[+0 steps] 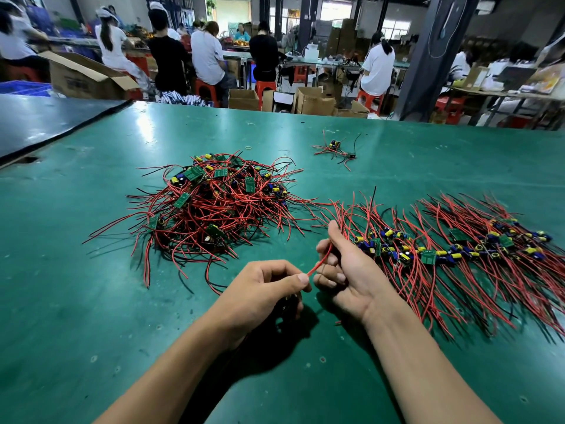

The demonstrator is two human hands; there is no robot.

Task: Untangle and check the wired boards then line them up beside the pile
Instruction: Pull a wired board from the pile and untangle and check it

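Green matting covers the table (91, 301), and everything the step needs lies on it. Largest is the tangled pile (214, 206) of wired boards, left of centre and beyond the hands, with red and black leads sticking out on every side. To its right runs the finished row (443, 249), boards side by side with leads fanned near and far. Its left end lies just beside the right hand (345, 270).

That hand has its fingers curled round 1 red wire (319, 263), thumb raised. The left hand (263, 289) pinches the wire's near end between thumb and forefinger. Its other fingers curl over a dark board (289, 304), mostly hidden, so we name it with some doubt.

We judge this to be the checking stroke, with the wire drawn straight between the 2 hands. To do it well, we would hold the board end firm in the left hand and slide the right along lightly, so the solder joint takes no pull. Then we would look over the other leads. Last, we would lay the board at the row's left end, leads parallel to its neighbours and clear of the pile's stray ends.

Far off sit a small cluster (334, 149), whose purpose we cannot tell, and a rubber band (249, 147).
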